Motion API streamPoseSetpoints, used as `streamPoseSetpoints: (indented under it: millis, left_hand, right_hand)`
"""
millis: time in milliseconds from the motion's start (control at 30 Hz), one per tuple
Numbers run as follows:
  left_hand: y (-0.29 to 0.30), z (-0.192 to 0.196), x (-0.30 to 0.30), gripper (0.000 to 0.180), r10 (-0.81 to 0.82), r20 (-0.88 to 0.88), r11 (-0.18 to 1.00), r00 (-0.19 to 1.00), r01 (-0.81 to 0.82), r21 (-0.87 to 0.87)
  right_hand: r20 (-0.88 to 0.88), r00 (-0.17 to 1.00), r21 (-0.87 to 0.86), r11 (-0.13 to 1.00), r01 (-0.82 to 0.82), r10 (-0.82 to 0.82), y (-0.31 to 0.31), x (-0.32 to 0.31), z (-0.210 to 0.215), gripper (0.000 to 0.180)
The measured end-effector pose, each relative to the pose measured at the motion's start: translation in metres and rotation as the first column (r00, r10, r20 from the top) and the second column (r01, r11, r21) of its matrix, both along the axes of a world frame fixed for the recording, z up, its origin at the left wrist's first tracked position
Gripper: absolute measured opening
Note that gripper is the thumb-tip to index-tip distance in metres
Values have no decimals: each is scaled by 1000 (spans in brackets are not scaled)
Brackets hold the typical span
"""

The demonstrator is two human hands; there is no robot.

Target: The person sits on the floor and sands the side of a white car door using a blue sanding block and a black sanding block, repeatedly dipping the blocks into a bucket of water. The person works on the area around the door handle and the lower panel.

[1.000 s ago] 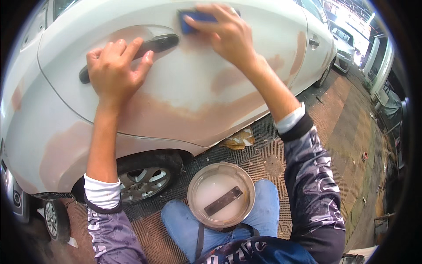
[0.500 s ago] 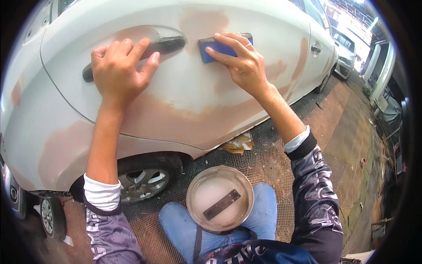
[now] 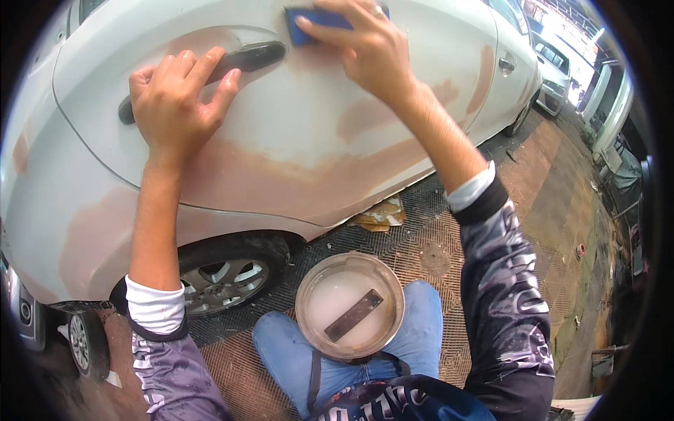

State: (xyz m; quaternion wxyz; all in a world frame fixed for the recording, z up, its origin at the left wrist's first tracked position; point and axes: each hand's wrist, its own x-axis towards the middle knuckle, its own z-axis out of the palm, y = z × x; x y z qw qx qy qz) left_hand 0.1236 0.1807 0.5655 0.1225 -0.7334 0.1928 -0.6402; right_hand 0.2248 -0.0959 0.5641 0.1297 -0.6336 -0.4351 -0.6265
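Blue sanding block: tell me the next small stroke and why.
Probably draw the blue sanding block back down the door panel. The right hand presses it at the top, above brownish filler patches, while the left hand braces by the door handle.

Left hand (image 3: 175,105) raised, palm flat, fingers spread and pointing up-right, bare forearm rising straight from a pushed-back white cuff, right hand (image 3: 365,45) higher, fingers curled and pressing down, wrist bent, right forearm slanting up-left from a patterned dark sleeve
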Motion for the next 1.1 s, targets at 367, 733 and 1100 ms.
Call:
streamPoseSetpoints:
  millis: [367, 733, 1100]
  left_hand:
    - [-3, 4, 5, 21, -40, 54, 999, 998, 40, 4]
    - [-3, -1, 5, 21, -11, 54, 1000, 998, 11, -3]
    - [-4, 0, 5, 21, -30, 55, 1000, 998, 30, 3]
  right_hand:
    - [118, 992, -17, 998, 55, -53, -17, 14, -15, 50]
    - [40, 999, -10, 999, 32, -31, -26, -1, -53, 52]
    - [71, 997, 37, 999, 37, -39, -38, 12, -60, 50]
